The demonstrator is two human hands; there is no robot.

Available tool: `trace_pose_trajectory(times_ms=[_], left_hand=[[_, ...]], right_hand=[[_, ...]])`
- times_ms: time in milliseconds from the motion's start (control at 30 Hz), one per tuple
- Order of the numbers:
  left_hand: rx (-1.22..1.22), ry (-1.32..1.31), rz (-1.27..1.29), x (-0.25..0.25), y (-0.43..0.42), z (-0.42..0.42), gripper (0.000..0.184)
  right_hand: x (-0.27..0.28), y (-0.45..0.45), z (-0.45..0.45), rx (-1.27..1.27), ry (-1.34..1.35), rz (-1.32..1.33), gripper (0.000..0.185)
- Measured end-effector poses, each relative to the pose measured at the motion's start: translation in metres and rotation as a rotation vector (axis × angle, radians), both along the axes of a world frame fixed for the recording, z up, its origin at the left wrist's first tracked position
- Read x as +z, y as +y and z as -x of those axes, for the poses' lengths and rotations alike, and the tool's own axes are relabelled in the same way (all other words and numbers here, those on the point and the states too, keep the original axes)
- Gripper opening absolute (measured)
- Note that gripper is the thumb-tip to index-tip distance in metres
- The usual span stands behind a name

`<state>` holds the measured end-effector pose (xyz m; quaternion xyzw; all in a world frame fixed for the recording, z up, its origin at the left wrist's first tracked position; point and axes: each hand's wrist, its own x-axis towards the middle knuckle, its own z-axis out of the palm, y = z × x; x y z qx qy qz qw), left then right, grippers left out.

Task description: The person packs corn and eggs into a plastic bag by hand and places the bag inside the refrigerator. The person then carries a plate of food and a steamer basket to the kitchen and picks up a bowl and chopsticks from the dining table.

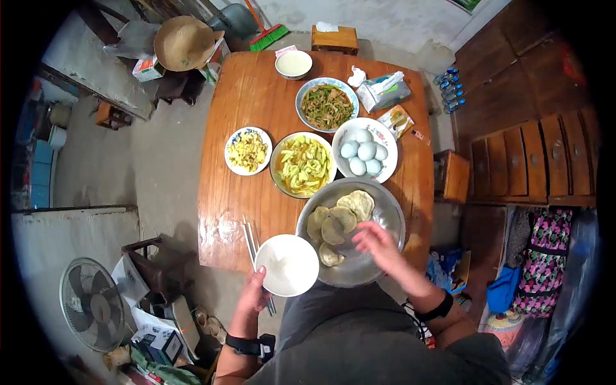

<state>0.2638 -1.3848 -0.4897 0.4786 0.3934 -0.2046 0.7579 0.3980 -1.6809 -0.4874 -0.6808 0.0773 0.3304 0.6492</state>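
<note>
My left hand point(255, 292) grips the rim of a white bowl point(287, 265), thumb on top, at the table's front edge. Steel chopsticks point(249, 236) run beneath the hand and bowl; whether the fingers hold them too is unclear. Over the large metal basin point(394, 224) hovers my right hand point(377, 244), fingers apart and nothing seen in them. Inside the basin lie several flat, round, greenish-yellow flatbreads point(356, 204). The nearest to my fingers is a dull green flatbread point(333, 230). A smaller folded piece point(330, 255) sits lower in the basin.
On the wooden table point(221, 205) stand a bowl of pale blue eggs point(366, 151), cooked greens point(304, 164), a yellow egg dish point(248, 151), a green stir-fry point(327, 106) and a pale-filled bowl point(294, 64). A tissue pack point(385, 93) lies far right. A fan point(93, 305) stands left.
</note>
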Motion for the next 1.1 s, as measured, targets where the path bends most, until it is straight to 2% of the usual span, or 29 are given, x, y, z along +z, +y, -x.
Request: trace_pose_trajectory(times_ms=[67, 133, 200, 233, 267, 333, 367, 400, 467, 533, 600, 633, 767, 833, 933, 1100], left_hand=[[0.098, -0.018, 0.021, 0.000, 0.008, 0.004, 0.052], [0.147, -0.026, 0.027, 0.001, 0.012, 0.008, 0.053], [0.213, -0.065, -0.031, 0.001, 0.016, 0.009, 0.054], [0.149, -0.067, 0.000, -0.006, 0.029, 0.017, 0.055], [0.148, -0.064, 0.000, -0.005, 0.029, 0.018, 0.055], [0.262, -0.002, -0.095, -0.002, 0.028, 0.013, 0.053], [0.263, -0.003, -0.096, 0.001, 0.028, 0.011, 0.053], [0.273, -0.026, -0.104, 0.004, 0.028, 0.009, 0.050], [0.288, -0.055, -0.116, 0.003, 0.030, 0.006, 0.048], [0.342, -0.031, -0.136, -0.010, 0.036, 0.006, 0.038], [0.363, -0.042, -0.141, -0.021, 0.041, 0.007, 0.032], [0.381, -0.050, -0.143, -0.027, 0.043, 0.007, 0.026], [0.434, -0.051, -0.165, -0.047, 0.051, 0.012, 0.022], [0.470, -0.029, -0.122, -0.055, 0.056, 0.016, 0.021], [0.504, -0.012, -0.097, -0.058, 0.059, 0.020, 0.022], [0.535, 0.001, -0.045, -0.041, 0.062, 0.021, 0.022]], right_hand=[[-0.022, -0.025, -0.014, -0.161, -0.074, 0.046, 0.023], [-0.059, -0.051, -0.019, -0.275, -0.386, 0.256, 0.022], [-0.059, -0.070, -0.021, -0.312, -0.523, 0.565, 0.024], [-0.076, -0.087, -0.016, -0.304, -0.636, 0.752, 0.033], [-0.091, -0.099, -0.008, -0.303, -0.632, 0.752, 0.033], [-0.104, -0.110, 0.003, -0.282, -0.347, 0.881, 0.041], [-0.098, -0.110, 0.009, -0.230, -0.195, 0.877, 0.046], [-0.102, -0.112, 0.015, -0.229, -0.196, 0.873, 0.046], [-0.104, -0.112, 0.022, -0.238, -0.103, 0.524, 0.040], [-0.110, -0.114, 0.030, -0.187, -0.108, 0.577, 0.036], [-0.132, -0.118, 0.038, -0.220, -0.069, 0.454, 0.035], [-0.103, -0.107, 0.032, -0.144, -0.075, 0.510, 0.036], [-0.135, -0.122, 0.039, -0.108, -0.079, 0.538, 0.035], [-0.142, -0.123, 0.042, -0.227, 0.006, 0.238, 0.035], [-0.139, -0.123, 0.042, -0.162, -0.014, 0.375, 0.037], [-0.117, -0.114, 0.038, -0.196, -0.058, 0.381, 0.036]])
